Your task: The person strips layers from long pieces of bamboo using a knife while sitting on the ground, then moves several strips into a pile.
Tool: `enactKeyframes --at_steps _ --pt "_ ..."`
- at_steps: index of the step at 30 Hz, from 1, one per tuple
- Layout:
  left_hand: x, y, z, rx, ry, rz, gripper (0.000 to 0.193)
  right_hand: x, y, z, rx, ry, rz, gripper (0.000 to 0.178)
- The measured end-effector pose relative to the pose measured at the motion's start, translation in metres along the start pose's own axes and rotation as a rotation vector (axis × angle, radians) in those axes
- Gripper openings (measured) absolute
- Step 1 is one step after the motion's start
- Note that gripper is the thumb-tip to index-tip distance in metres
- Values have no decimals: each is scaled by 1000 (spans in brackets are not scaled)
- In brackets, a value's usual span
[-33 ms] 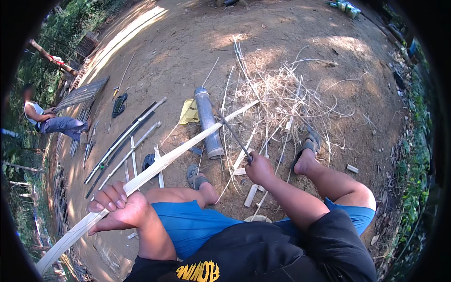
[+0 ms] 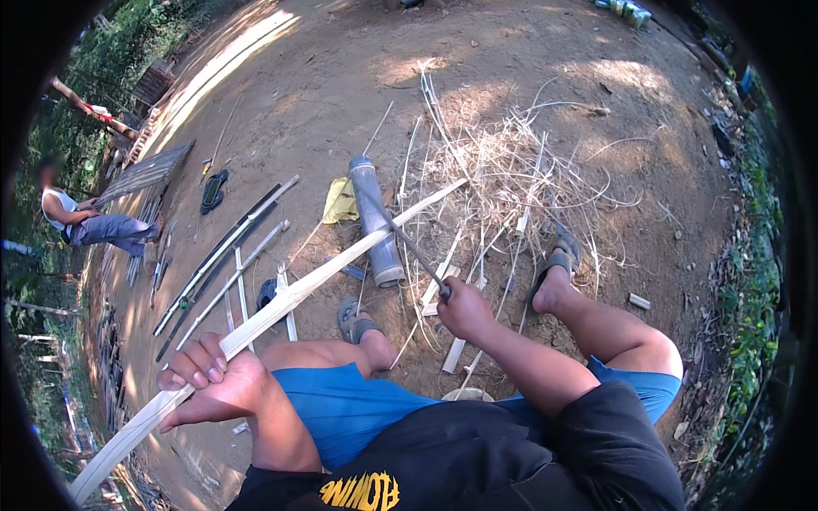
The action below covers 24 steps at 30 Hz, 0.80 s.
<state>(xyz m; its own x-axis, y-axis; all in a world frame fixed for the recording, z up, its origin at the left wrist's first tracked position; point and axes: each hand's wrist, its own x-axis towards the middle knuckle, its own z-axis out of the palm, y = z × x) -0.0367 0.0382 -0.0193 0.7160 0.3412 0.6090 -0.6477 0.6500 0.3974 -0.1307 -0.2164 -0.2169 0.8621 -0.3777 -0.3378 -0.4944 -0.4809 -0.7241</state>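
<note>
A long pale split bamboo strip (image 2: pixel 337 262) runs diagonally from the lower left up to the shavings. My left hand (image 2: pixel 215 380) is closed around its lower part. In my right fist (image 2: pixel 467 308) is the handle of a long, dark, narrow-bladed knife (image 2: pixel 414 249). Its blade points up and left and crosses the strip; whether it touches or cuts in, I cannot make out. Behind that crossing, a thick grey-green bamboo tube (image 2: pixel 368 196) lies on the ground. Past my right hand spreads a tangled heap of thin shavings (image 2: pixel 503 157).
Bamboo poles (image 2: pixel 223 255) lie on the dirt to the left, near a dark sandal (image 2: pixel 215 192). A yellow sack piece (image 2: pixel 339 203) is beside the tube. Another person (image 2: pixel 94 217) is at the far left by a slatted panel (image 2: pixel 146 173). Greenery (image 2: pixel 750 289) borders the right.
My right hand and the knife have shifted slightly left and down, with the blade still across the strip. My left hand keeps its hold.
</note>
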Motion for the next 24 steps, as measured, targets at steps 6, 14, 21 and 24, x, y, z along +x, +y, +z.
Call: enactKeyframes --at_steps 6,14,21,24 --pt "7 -7 9 27 11 -22 64 19 -2 9 123 -65 -95 26" --pt "16 -7 -4 43 -110 -2 63 15 -11 14 22 -44 -360 26" --pt "21 -12 -10 -2 -79 -44 59 42 11 4 18 -81 -94 28" --pt "31 -8 -2 -5 -102 -46 58 47 4 14 58 -119 -280 26"
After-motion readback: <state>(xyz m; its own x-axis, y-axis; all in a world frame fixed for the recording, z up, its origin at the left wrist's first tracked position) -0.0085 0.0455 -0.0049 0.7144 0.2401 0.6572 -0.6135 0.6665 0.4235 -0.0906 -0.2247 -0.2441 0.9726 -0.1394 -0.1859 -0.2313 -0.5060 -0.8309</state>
